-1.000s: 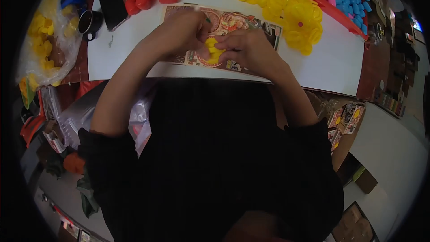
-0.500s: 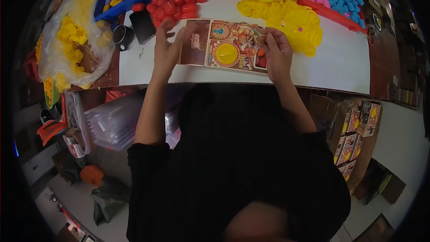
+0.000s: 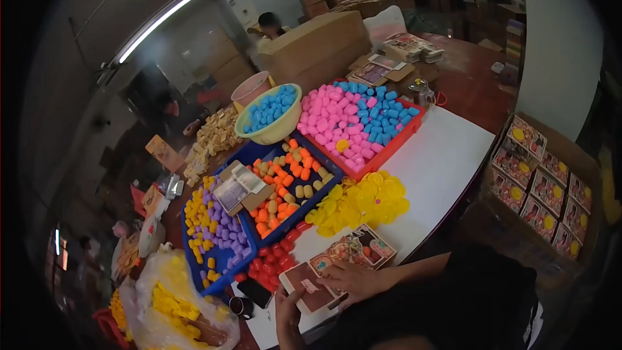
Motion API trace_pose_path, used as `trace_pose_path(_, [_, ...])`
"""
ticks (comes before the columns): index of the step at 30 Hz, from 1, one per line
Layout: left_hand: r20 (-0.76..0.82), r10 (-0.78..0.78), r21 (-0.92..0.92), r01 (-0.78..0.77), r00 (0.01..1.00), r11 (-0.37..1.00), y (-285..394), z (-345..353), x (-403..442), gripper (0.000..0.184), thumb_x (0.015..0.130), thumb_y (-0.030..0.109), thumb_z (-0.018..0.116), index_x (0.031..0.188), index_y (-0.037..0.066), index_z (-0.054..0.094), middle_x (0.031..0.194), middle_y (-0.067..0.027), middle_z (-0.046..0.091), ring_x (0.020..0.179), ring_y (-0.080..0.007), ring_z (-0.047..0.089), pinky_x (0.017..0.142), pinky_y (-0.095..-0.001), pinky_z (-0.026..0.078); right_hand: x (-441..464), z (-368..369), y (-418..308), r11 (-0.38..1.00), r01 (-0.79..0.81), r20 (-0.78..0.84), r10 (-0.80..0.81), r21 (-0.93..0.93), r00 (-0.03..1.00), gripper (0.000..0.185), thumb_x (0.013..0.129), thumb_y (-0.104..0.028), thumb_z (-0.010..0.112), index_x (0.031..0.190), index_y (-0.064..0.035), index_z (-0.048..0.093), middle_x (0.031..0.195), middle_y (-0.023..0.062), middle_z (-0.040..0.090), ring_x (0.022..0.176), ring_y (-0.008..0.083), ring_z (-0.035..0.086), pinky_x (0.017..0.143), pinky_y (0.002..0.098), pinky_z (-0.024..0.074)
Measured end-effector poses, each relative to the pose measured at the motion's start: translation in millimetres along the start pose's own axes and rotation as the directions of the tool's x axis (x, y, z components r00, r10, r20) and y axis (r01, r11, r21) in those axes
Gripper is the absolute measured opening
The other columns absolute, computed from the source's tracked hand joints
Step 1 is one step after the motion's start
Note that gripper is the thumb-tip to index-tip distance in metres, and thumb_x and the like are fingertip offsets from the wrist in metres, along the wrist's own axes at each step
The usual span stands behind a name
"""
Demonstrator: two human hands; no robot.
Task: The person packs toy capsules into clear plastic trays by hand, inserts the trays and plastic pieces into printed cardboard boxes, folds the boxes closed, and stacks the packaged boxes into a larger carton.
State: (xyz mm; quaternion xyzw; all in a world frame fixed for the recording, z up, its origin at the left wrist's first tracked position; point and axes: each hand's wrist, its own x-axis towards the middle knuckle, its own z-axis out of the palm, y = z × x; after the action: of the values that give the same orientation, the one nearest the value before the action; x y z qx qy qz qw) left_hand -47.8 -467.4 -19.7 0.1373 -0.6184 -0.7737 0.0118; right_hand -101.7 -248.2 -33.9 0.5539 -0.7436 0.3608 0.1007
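Note:
A printed cardboard box [image 3: 358, 246] lies at the near edge of the white tabletop, its plain brown panel [image 3: 310, 288] toward the left. My left hand [image 3: 287, 314] grips the lower left edge of this panel, thumb along the border. Across the middle of the box rests my right hand [image 3: 355, 280], fingers stretched out flat and covering part of the print. Small red pieces show in the box's right end. Just beyond it are a heap of yellow discs [image 3: 369, 198] and a pile of red capsule-shaped pieces [image 3: 275, 260].
Blue trays [image 3: 264, 236] and a red tray [image 3: 389, 151] hold coloured pieces. A yellow bowl [image 3: 275, 133] has blue ones. A dark mug [image 3: 241, 307] and phone [image 3: 257, 292] sit left, near a plastic bag [image 3: 220, 324]. At right, a carton [image 3: 495, 204] holds finished-looking printed boxes.
The view has swung up and to the right, showing the room. My right hand has gone from pinching at the box's right end to lying flat on its middle.

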Motion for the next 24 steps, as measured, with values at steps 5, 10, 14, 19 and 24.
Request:
trace_pose_path(5, [0.204, 0.253, -0.111, -0.234, 0.946, 0.966, 40.2, 60.2, -13.9, 0.043, 0.087, 0.014, 0.050, 0.125, -0.004, 0.039, 0.113, -0.0110, 0.055, 0.096, -0.0180, 0.057, 0.082, -0.0291, 0.046, 16.6, -28.3, -13.9, 0.969, 0.082, -0.275, -0.147, -0.235, 0.950, 0.064, 0.072, -0.027, 0.068, 0.121, 0.0067, 0.045, 0.099, 0.0113, 0.050, 0.088, 0.0246, 0.049, 0.078, 0.0327, 0.0434])
trace_pose_path(10, [0.042, 0.594, 0.106, -0.595, 0.803, 0.797, 44.4, 77.6, -2.0, 0.042, 0.088, 0.016, 0.052, 0.125, 0.000, 0.040, 0.104, -0.0077, 0.053, 0.079, -0.0100, 0.050, 0.066, -0.0205, 0.041, 9.8, -70.5, -10.3, 0.996, -0.076, -0.569, 0.087, 0.043, 0.818, 0.027, 0.078, -0.009, 0.064, 0.102, 0.0011, 0.062, 0.089, 0.0076, 0.051, 0.081, 0.0209, 0.050, 0.073, 0.0309, 0.0436])
trace_pose_path(14, [-0.174, 0.541, -0.162, -0.566, 0.823, 0.808, 46.6, 58.0, 16.8, 0.042, 0.089, 0.014, 0.052, 0.127, 0.002, 0.039, 0.110, -0.0090, 0.053, 0.085, -0.0112, 0.053, 0.074, -0.0213, 0.044, 17.3, -95.6, 3.7, 0.952, -0.011, -0.681, 0.228, 0.307, 0.695, 0.012, 0.084, -0.008, 0.060, 0.085, 0.0039, 0.059, 0.093, 0.0067, 0.049, 0.076, 0.0148, 0.049, 0.066, 0.0244, 0.0414])
trace_pose_path(19, [0.150, 0.172, -0.409, -0.097, 0.974, 0.907, -5.1, 26.1, 32.9, 0.042, 0.094, 0.032, 0.040, 0.127, 0.005, 0.042, 0.123, -0.0076, 0.052, 0.112, -0.0241, 0.049, 0.097, -0.0358, 0.038, 28.0, -42.2, 44.9, 0.640, -0.196, -0.239, 0.527, 0.743, 0.816, 0.022, 0.093, -0.018, 0.049, 0.094, 0.0029, 0.056, 0.098, 0.0036, 0.048, 0.084, 0.0107, 0.047, 0.074, 0.0249, 0.0397])
trace_pose_path(24, [0.146, 0.186, -0.498, -0.090, 0.972, 0.862, -6.8, 23.7, 14.2, 0.042, 0.093, 0.028, 0.043, 0.125, 0.001, 0.044, 0.125, -0.0100, 0.050, 0.115, -0.0228, 0.047, 0.099, -0.0351, 0.035, -3.5, -27.3, 28.8, 0.212, -0.330, 0.116, 0.656, 0.920, 0.746, 0.039, 0.093, -0.020, 0.049, 0.127, -0.0025, 0.039, 0.111, 0.0047, 0.045, 0.093, 0.0120, 0.045, 0.081, 0.0256, 0.0399])
